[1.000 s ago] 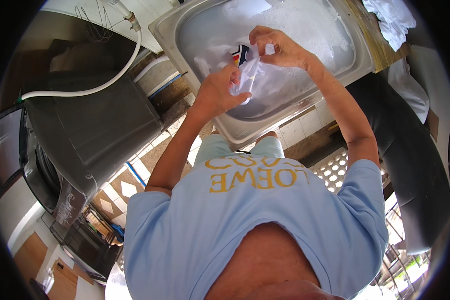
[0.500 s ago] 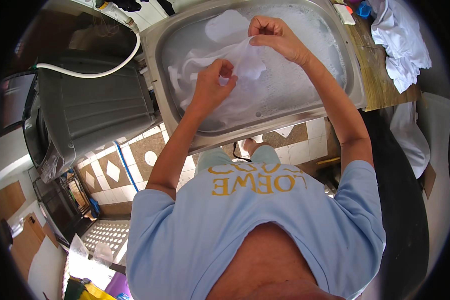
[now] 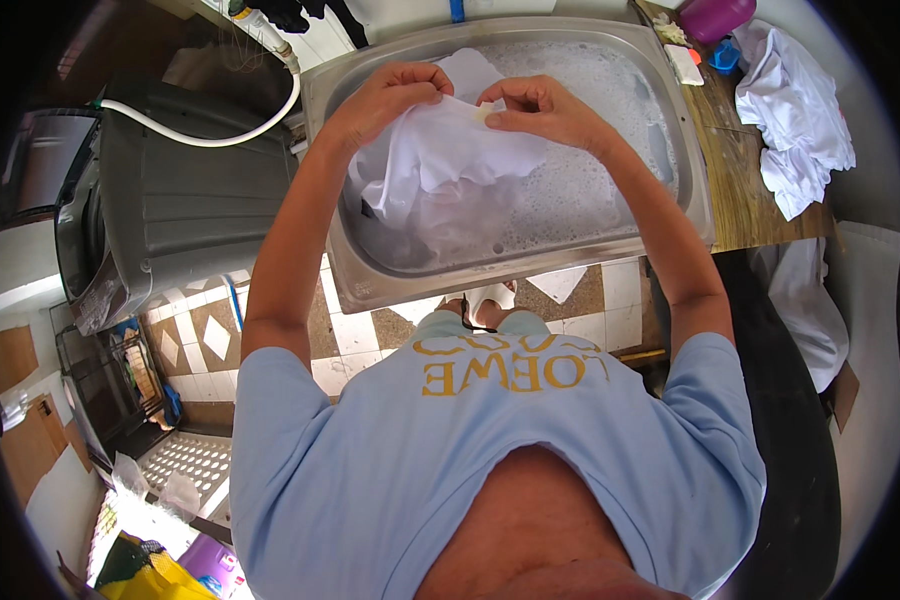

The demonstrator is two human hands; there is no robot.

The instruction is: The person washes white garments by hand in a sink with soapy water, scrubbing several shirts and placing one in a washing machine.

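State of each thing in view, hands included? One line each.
Left hand: pinching the white cloth
Right hand: pinching the white cloth
White cloth: bunched, partly lifted, lower part in water
Sink: holding water
Water: sudsy
White hose: curved
White garments: crumpled on wooden counter

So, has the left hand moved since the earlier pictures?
Yes. Judged against the stainless steel sink, the left hand has moved toward the sink's far side and somewhat left.
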